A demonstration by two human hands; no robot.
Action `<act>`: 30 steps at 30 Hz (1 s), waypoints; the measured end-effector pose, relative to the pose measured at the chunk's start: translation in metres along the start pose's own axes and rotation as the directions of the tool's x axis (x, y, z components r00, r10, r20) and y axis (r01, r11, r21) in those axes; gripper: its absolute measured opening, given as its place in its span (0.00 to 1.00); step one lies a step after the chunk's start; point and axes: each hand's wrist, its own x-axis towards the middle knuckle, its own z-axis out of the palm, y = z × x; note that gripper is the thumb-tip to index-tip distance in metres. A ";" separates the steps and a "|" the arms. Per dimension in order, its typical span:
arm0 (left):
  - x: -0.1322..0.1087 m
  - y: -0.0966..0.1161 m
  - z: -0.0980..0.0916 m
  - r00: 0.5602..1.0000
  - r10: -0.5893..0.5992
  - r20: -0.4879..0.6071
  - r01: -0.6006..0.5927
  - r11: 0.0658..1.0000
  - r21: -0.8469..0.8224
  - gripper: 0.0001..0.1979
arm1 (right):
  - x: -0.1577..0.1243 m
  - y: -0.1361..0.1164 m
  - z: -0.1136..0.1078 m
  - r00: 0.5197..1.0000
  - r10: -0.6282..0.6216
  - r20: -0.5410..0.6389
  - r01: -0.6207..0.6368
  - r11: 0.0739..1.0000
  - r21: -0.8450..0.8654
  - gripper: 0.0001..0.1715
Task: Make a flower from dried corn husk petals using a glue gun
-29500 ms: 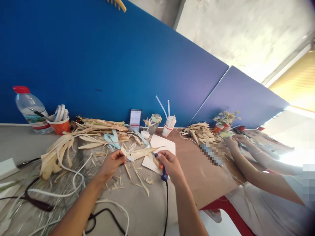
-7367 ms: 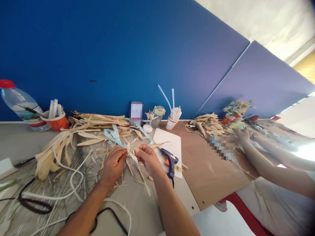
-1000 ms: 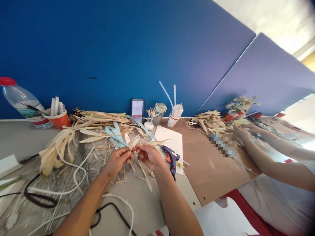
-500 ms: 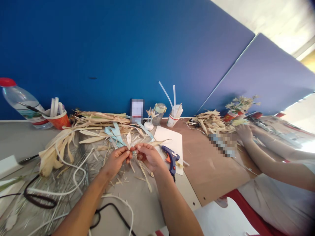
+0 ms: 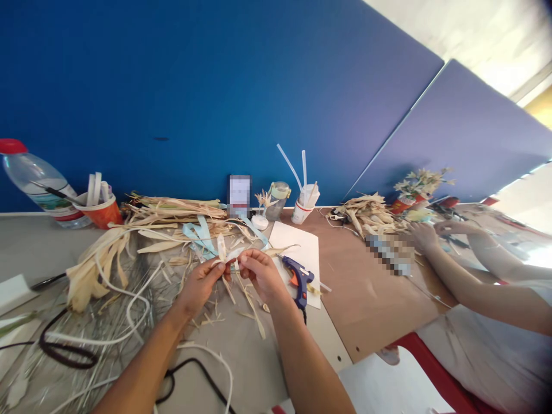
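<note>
Pinched between thumb and fingers of my left hand (image 5: 199, 288) is a small pale corn husk piece (image 5: 221, 247), petal-shaped and pointing up. My right hand (image 5: 261, 275) is closed close beside it, its fingertips on a thin pale husk strip (image 5: 236, 264). Both hands nearly meet above the table, where husk scraps (image 5: 211, 318) lie scattered. Light blue ribbon (image 5: 202, 234) lies just beyond my fingers. To the right of my right hand, a blue glue gun (image 5: 302, 279) rests partly on a white sheet (image 5: 310, 241).
Dried husks (image 5: 181, 207) are heaped along the blue partition (image 5: 172, 86). A bottle (image 5: 43, 184), red cup (image 5: 103, 213), phone (image 5: 239, 192), jar (image 5: 279, 198) and straw-filled cup (image 5: 303, 213) stand at the back. Cables (image 5: 129, 310) cross the left side. A co-worker's arms (image 5: 457, 276) reach in from the right.
The pale husk piece in my left hand has tilted slightly, and another white strip now shows beside it. The co-worker's hands have shifted apart a little.
</note>
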 end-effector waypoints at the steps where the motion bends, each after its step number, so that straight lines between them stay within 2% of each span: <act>1: 0.000 0.000 0.000 1.000 0.002 -0.014 -0.001 1.000 0.015 0.12 | 0.000 0.000 0.001 1.000 -0.010 0.006 0.010 0.999 -0.035 0.06; 6: 0.001 0.003 0.001 0.997 -0.009 -0.075 0.018 0.993 0.115 0.13 | 0.000 0.004 0.004 0.997 -0.079 -0.001 0.078 0.978 -0.196 0.03; 12: 0.001 0.002 0.005 0.997 0.019 -0.078 0.003 0.961 0.278 0.11 | 0.001 0.012 0.008 0.974 -0.213 -0.071 0.173 0.914 -0.366 0.04; 16: 0.000 -0.003 0.006 0.995 0.024 -0.101 0.006 0.958 0.287 0.10 | 0.002 0.014 0.007 0.961 -0.267 -0.074 0.212 0.880 -0.425 0.08; 20: 0.001 -0.006 0.005 0.991 0.033 -0.127 0.002 0.964 0.264 0.10 | 0.000 0.012 0.008 0.950 -0.311 -0.008 0.259 0.806 -0.533 0.11; 25: 0.002 -0.002 0.005 0.992 0.057 -0.112 -0.026 0.965 0.263 0.09 | -0.001 0.014 0.014 0.964 -0.267 0.005 0.231 0.823 -0.519 0.07; 30: 0.000 0.004 0.008 0.991 0.068 -0.118 -0.029 0.953 0.303 0.09 | 0.000 0.022 0.014 0.951 -0.310 -0.015 0.254 0.805 -0.536 0.06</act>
